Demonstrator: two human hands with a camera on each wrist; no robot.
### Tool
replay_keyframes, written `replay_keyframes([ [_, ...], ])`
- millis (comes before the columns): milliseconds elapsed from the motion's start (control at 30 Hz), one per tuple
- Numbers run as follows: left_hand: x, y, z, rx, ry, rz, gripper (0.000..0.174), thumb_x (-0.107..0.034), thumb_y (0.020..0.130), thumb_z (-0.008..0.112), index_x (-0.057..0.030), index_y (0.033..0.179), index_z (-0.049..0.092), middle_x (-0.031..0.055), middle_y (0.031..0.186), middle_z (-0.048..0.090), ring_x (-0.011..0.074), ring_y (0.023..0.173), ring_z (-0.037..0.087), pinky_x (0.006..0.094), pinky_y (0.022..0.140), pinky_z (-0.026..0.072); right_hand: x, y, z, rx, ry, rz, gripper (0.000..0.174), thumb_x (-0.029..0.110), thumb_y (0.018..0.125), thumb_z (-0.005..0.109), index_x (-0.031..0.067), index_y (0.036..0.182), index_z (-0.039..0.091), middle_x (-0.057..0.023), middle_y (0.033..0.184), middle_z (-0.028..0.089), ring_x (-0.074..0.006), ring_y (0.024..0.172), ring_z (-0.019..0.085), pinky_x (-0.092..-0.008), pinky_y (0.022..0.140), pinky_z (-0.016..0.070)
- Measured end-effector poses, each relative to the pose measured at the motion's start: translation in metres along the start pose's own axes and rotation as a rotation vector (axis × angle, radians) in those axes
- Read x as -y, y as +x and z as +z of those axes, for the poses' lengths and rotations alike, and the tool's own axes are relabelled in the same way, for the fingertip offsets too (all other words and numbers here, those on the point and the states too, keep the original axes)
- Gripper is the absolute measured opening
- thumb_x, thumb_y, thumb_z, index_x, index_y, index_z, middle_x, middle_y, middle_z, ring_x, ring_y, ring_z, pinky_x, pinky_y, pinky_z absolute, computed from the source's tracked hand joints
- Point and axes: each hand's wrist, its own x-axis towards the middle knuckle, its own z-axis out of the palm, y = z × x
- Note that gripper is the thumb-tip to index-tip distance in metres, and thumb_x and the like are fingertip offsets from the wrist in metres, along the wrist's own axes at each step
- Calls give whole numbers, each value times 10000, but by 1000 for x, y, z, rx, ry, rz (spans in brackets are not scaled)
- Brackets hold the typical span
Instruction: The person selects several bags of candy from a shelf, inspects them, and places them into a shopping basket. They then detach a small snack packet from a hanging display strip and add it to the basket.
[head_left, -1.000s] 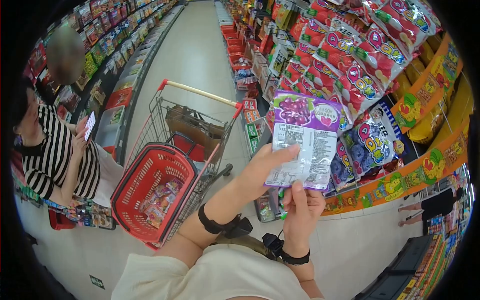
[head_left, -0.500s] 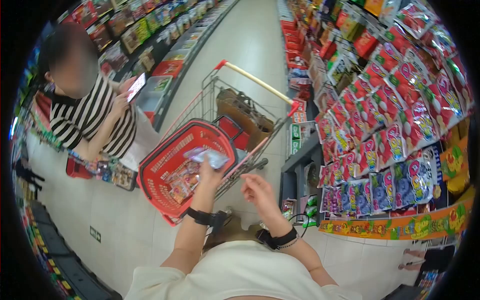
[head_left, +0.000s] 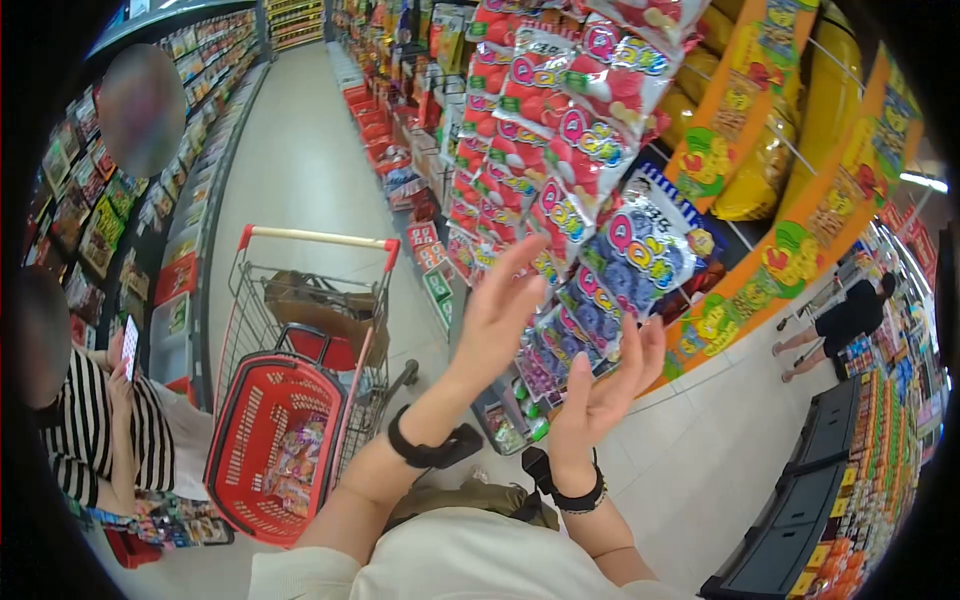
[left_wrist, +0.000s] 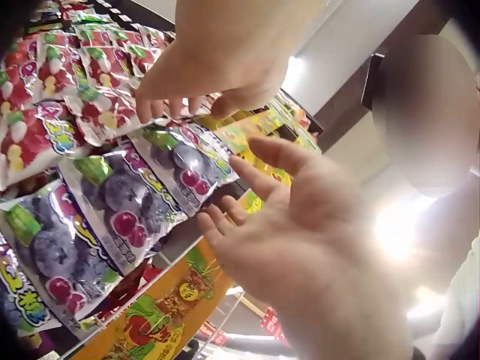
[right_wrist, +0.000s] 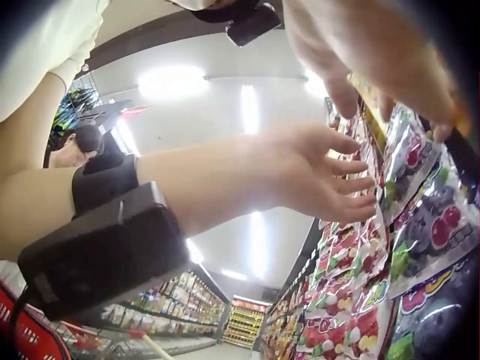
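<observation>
My left hand is raised with its fingers extended and holds nothing. It overlaps the hanging red candy bags in the head view. Lower and to the right, my right hand is empty too, palm turned up and fingers loosely bent, near the blueberry candy bags. Smaller purple packets hang at the lower left of these. From the left wrist, the right hand appears beside the blueberry bags. From the right wrist, the left hand shows spread fingers.
A shopping cart stands on the left, carrying a red basket with several candy packets inside. Farther left, a person in a striped top holds a phone. An orange display edge borders the bags.
Both hands first held a purple grape candy packet; then the left hand carried it over the basket. Now both hands are empty and back before the display, and the view has turned right again.
</observation>
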Motion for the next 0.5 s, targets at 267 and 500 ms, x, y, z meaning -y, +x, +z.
replay_keyframes([
  [267, -2, 20, 44, 89, 304, 107, 416, -164, 898, 501, -42, 1293, 451, 132, 1321, 442, 293, 1275, 323, 381, 1065, 232, -9, 20, -9, 162, -89, 43, 476, 55, 838, 553, 12, 1304, 471, -202, 1460, 183, -339, 1301, 280, -429, 1043, 259],
  [500, -15, 20, 39, 144, 111, 108, 367, -157, 933, 457, -22, 1273, 473, 115, 1292, 473, 218, 1213, 419, 321, 1032, 284, 11, 25, -10, 171, -155, -82, 454, 136, 881, 506, -21, 1303, 446, -204, 1434, 294, -351, 1303, 277, -433, 1063, 194],
])
